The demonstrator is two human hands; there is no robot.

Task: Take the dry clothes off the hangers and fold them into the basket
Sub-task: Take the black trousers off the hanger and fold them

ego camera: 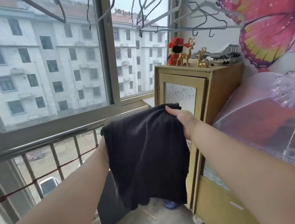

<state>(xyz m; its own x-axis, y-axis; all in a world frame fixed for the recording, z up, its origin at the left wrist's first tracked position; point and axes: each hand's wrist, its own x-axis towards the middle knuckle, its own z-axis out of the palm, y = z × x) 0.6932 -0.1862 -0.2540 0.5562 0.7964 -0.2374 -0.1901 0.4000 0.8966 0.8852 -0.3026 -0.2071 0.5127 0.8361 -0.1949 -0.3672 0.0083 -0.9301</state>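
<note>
1. The big window (44, 68) fills the upper left of the frame.
2. The yellow-brown cabinet (220, 88) stands at the right middle and runs down to the bottom edge.
3. The black cloth (146, 153) hangs in the middle of the frame, in front of the cabinet's left side. It is off the hangers and up in the air between my two hands. Its loose end hangs down.
4. The bare hangers (203, 10) hang along the top of the frame, right of the middle.
5. My right hand (181, 120) is just right of the middle. Its fingers and thumb pinch the top right corner of the cloth tight.
6. My left hand (103, 150) is at the cloth's left edge, almost all hidden behind it. I cannot tell how its fingers lie.
7. A red toy (173, 53) and a gold deer (187, 54) sit on top of the cabinet.
</note>
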